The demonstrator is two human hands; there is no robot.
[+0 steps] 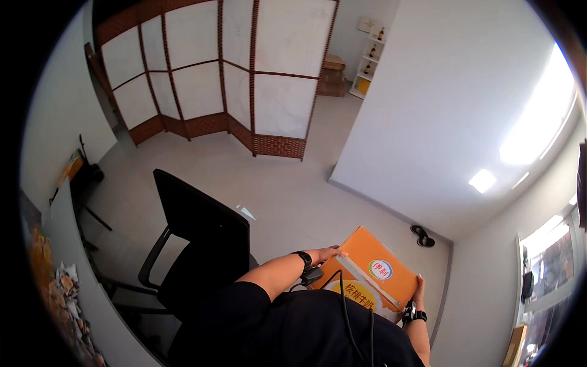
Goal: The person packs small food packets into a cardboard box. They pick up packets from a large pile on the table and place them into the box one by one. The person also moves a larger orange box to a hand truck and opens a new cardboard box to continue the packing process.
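An orange cardboard carton [361, 249] is held in front of my body, tilted, with a strip of pale tape across its top and a round logo on it. At the carton's left edge is my left hand [328, 254], its fingers gripping the side. My right hand [419, 290] clasps the opposite edge, fingers pointing up along it. Both wrists wear dark bands with small devices. A black cable [342, 300] runs over the carton's near part and down my dark shirt. The carton's underside is hidden.
A black office chair [205, 214] stands close on my left, beside a table [82, 269] with a heap of small packets. A folding screen [244, 73] spans the far side. Black slippers [422, 237] lie by the right wall. Beyond the screen are brown boxes [332, 79] and a white shelf [367, 64].
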